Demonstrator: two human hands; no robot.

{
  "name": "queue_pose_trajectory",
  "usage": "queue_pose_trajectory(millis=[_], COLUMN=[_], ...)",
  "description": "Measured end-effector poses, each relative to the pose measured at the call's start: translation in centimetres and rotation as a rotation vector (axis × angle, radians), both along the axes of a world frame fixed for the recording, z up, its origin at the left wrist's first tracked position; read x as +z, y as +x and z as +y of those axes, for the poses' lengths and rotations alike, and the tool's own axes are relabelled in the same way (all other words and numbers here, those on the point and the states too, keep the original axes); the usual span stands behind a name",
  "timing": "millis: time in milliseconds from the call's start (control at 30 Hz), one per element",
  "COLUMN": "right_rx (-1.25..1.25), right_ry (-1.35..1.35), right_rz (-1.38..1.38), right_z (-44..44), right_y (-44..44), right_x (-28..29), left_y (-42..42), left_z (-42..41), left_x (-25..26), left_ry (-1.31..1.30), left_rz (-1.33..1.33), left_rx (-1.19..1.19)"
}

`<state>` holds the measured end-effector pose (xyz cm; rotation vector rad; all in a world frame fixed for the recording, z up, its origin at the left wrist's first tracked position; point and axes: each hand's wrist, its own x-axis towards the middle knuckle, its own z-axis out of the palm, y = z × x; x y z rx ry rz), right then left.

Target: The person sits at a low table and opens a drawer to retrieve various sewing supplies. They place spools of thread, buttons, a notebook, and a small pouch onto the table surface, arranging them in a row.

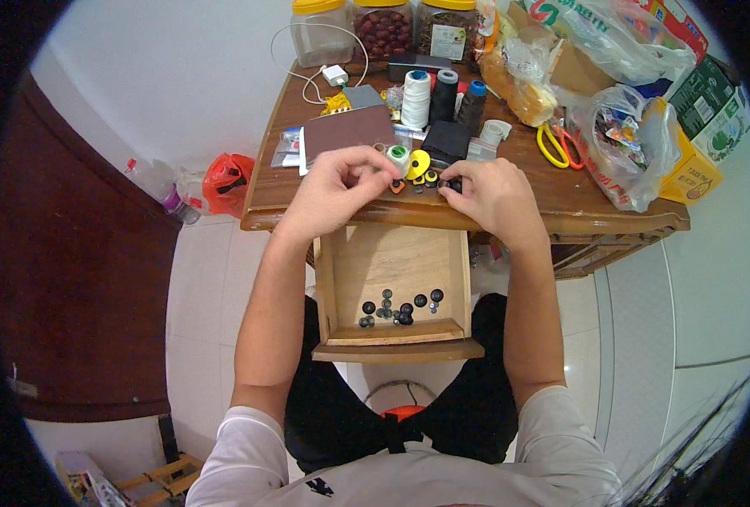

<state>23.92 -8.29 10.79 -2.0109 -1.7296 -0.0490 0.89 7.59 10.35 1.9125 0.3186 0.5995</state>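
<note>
My left hand (343, 190) is over the front of the wooden table (578, 196), thumb and forefinger close together beside a small orange piece with a dark centre (397, 186). Whether anything is pinched there is too small to tell. At the right, the fingers of my right hand (495, 193) curl around black buttons (455, 184), partly hidden by the fingers. Between both hands are a yellow disc (418, 164), small yellow-and-black pieces (431, 178) and a white spool with a green top (398, 160). Below, an open wooden drawer (400, 253) holds several black buttons (406, 314) and small metal fasteners (384, 312).
Thread spools (416, 101), a brown booklet (348, 134) and a black pouch (446, 141) stand or lie behind my hands. Yellow-handled scissors (552, 147) and plastic bags (628, 146) are at the right. Lidded jars (382, 32) line the back. A bottle (162, 190) is on the floor, left.
</note>
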Motion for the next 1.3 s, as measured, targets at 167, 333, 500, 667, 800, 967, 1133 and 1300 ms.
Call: queue_pose_trajectory(millis=[167, 333, 500, 667, 800, 967, 1133, 1300], right_rx=[0.094, 0.127, 0.165, 0.203, 0.241, 0.249, 0.249, 0.243], right_ry=[0.188, 0.267, 0.282, 0.318, 0.343, 0.337, 0.332, 0.349], right_rz=[0.061, 0.069, 0.164, 0.201, 0.277, 0.292, 0.274, 0.290], right_z=[-0.4, -1.7, -2.7, -2.6, -2.5, -2.5, -2.6, -2.7], right_y=[0.5, 0.2, 0.5, 0.5, 0.1, -0.1, 0.1, 0.3], right_x=[-0.2, 1.4, 2.0, 2.2, 2.4, 2.7, 2.7, 2.6], left_y=[1.5, 1.8, 1.8, 2.3, 2.0, 2.0, 1.8, 1.4], left_z=[-2.8, -5.1, -5.3, -6.0, -6.6, -7.2, -7.5, -7.5], left_x=[-0.9, -7.4, -11.6, -13.2, -14.3, -14.6, -13.7, -12.8], left_ry=[0.142, 0.222, 0.419, 0.571, 0.658, 0.677, 0.700, 0.785], left_rz=[0.328, 0.597, 0.797, 0.763, 0.605, 0.645, 0.604, 0.710], left_rx=[-0.530, -0.761, -0.790, -0.805, -0.741, -0.716, -0.671, -0.601])
